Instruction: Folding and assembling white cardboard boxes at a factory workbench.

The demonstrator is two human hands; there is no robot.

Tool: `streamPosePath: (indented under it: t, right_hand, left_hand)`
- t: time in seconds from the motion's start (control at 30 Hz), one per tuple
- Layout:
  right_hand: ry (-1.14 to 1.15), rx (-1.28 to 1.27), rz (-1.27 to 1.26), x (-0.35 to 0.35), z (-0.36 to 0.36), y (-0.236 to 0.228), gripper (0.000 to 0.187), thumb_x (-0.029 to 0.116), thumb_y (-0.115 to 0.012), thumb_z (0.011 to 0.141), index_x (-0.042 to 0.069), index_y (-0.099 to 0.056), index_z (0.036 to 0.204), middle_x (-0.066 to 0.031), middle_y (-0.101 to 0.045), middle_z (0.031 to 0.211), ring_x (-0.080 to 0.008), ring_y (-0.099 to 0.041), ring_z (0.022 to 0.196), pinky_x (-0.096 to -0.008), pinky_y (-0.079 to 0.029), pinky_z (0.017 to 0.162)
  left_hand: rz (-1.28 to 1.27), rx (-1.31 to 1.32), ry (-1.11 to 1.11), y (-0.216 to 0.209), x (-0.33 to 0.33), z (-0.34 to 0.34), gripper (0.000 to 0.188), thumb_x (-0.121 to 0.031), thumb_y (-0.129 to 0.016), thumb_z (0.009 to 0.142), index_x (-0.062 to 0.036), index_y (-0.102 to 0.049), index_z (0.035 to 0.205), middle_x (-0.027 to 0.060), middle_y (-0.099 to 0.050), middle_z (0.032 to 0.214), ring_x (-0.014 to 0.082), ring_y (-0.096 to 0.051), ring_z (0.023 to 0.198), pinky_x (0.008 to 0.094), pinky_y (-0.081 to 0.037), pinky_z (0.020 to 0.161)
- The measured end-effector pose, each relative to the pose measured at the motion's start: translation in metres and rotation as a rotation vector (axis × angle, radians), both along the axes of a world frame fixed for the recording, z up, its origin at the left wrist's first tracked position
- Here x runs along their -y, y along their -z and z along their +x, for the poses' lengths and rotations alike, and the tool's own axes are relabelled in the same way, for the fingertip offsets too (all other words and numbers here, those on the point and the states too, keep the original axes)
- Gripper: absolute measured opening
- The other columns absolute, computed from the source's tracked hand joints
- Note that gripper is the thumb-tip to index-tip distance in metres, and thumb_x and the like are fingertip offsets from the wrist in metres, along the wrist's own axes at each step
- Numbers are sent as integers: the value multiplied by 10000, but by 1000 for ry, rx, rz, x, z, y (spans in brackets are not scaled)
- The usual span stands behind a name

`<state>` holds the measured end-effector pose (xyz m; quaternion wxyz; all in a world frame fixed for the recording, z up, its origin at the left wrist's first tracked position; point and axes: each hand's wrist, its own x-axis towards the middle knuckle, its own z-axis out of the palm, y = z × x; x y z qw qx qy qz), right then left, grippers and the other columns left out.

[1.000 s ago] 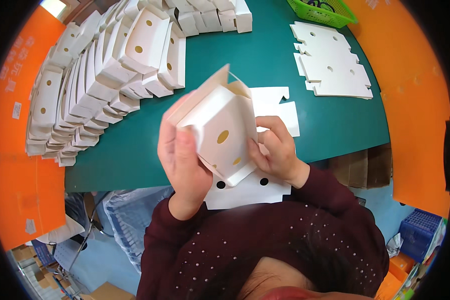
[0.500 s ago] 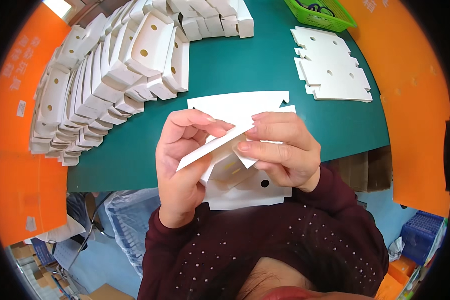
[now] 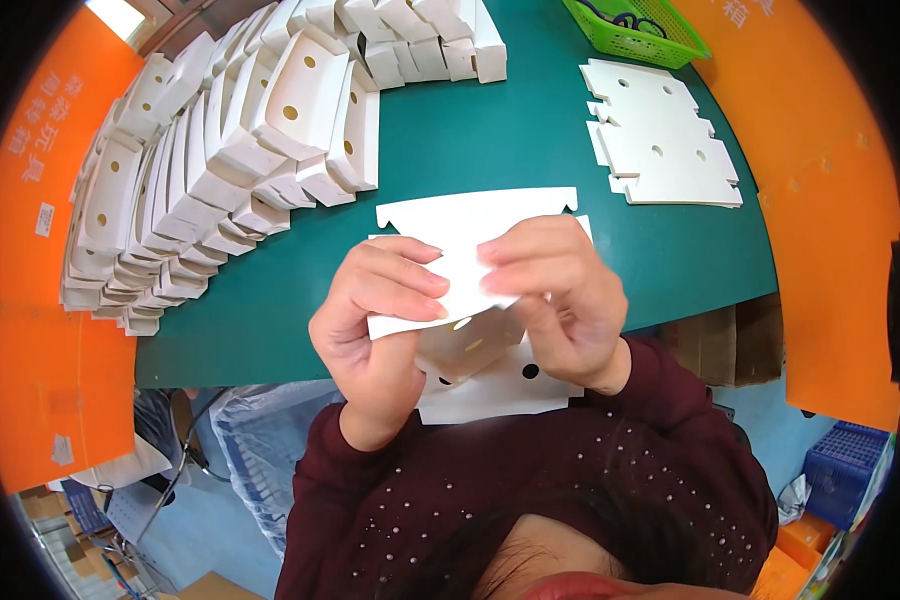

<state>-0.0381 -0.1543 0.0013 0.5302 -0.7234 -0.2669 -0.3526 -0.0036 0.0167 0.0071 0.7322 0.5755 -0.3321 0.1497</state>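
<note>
Between my hands is a partly folded white cardboard tray [image 3: 462,342], its shaded inside facing me. My left hand [image 3: 378,312] grips its left side, thumb below and fingers over the upper panel. On the right side, my right hand [image 3: 560,285] pinches the cardboard near a corner; its thumb is partly hidden and slightly blurred. Under the hands lie flat white cardboard blanks [image 3: 500,402] with notched edges and dark round holes, at the near edge of the green table [image 3: 450,130].
Stacks of folded white trays [image 3: 300,95] fill the far left. More flat cardboard blanks [image 3: 665,160] lie at the right, below a green basket [image 3: 620,45] holding dark-handled items. Orange panels [image 3: 820,200] flank the table. A brown carton [image 3: 760,340] and blue crate [image 3: 842,475] stand lower right.
The tray's upper panel has swung from a steep slant to nearly level. My left fingers now lie across it, and my right hand has shifted its hold at the corner.
</note>
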Motion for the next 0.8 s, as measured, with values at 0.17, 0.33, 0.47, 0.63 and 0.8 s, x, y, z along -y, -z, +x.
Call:
streamPosePath:
  t: [0.17, 0.33, 0.47, 0.63, 0.8]
  right_hand:
    - [-45, 88, -36, 5, 1, 9, 172, 215, -540, 964, 51, -592, 972, -129, -670, 1006, -254, -590, 870, -337, -483, 772]
    - [-36, 93, -77, 5, 0, 1, 131, 167, -567, 936, 48, -597, 982, -132, -674, 1000, -273, -604, 893, -341, -492, 775]
    - [56, 159, -162, 8, 3, 0, 169, -38, -628, 797, 41, -610, 946, -141, -674, 989, -291, -625, 893, -344, -511, 756]
    - [85, 147, -130, 14, 8, 2, 282, -134, -623, 702, 29, -616, 932, -144, -673, 990, -301, -640, 880, -349, -521, 748]
    - [107, 145, -122, 13, 5, 2, 292, -140, -625, 710, 36, -621, 944, -139, -680, 982, -305, -651, 892, -345, -520, 756]
  left_hand:
    - [110, 41, -83, -5, 0, -4, 184, 106, -497, 691, -9, -613, 775, 111, -634, 820, 266, -600, 865, 371, -477, 801]
    - [132, 99, 16, 7, -3, 1, 238, -27, -579, 740, 22, -573, 973, 159, -603, 939, 267, -593, 870, 364, -472, 788]
    - [82, 341, -283, 11, -3, -5, 700, -290, -715, 748, 23, -361, 1265, 205, -527, 1089, 278, -587, 876, 369, -475, 775]
    - [552, 426, -521, 18, -24, -22, 744, -234, -724, 779, 75, -310, 1313, 216, -585, 1037, 267, -615, 891, 344, -505, 749]
    - [-158, -304, -202, -8, -11, -28, 505, -165, -614, 859, 67, -416, 1261, 223, -602, 1012, 297, -646, 887, 380, -521, 809]
